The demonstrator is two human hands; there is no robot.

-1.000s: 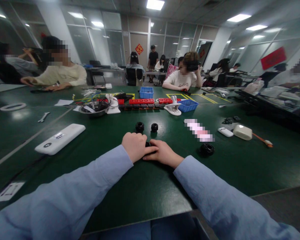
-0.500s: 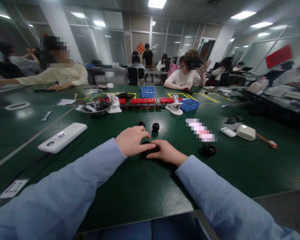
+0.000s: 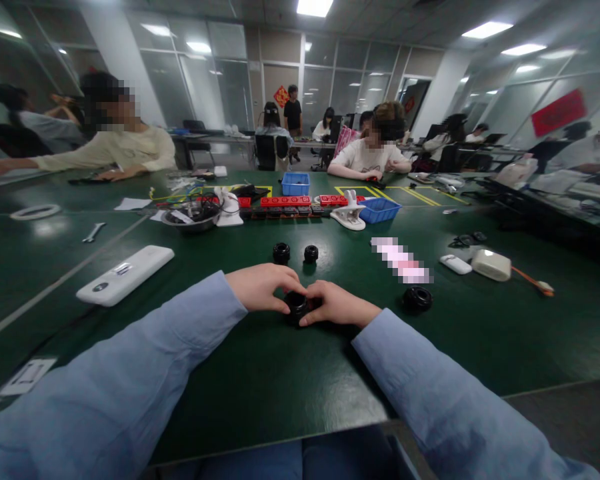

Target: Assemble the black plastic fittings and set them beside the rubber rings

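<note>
Near the middle of the green table [image 3: 280,400], my left hand [image 3: 263,287] and my right hand [image 3: 337,303] hold a black ring-shaped part [image 3: 297,305] between them. Its dark round opening faces up. The left fingers wrap its left and far side, and the right thumb and fingers press its right side. Just beyond my hands stand two smaller black round parts, one on the left [image 3: 281,253] and one on the right [image 3: 311,254]. Another black ring [image 3: 418,299] lies to the right of my right hand.
A white power bank [image 3: 125,275] and a wrench [image 3: 94,232] lie on the left. Farther back are a bowl of cables [image 3: 193,223], red power strips [image 3: 285,201], a white clip [image 3: 349,215] and a blue bin [image 3: 380,210]. A mouse [image 3: 456,265] lies right. People sit beyond.
My left hand has come back toward me, uncovering the small black part behind it. The held ring now shows its opening. My right hand has shifted slightly nearer and right.
</note>
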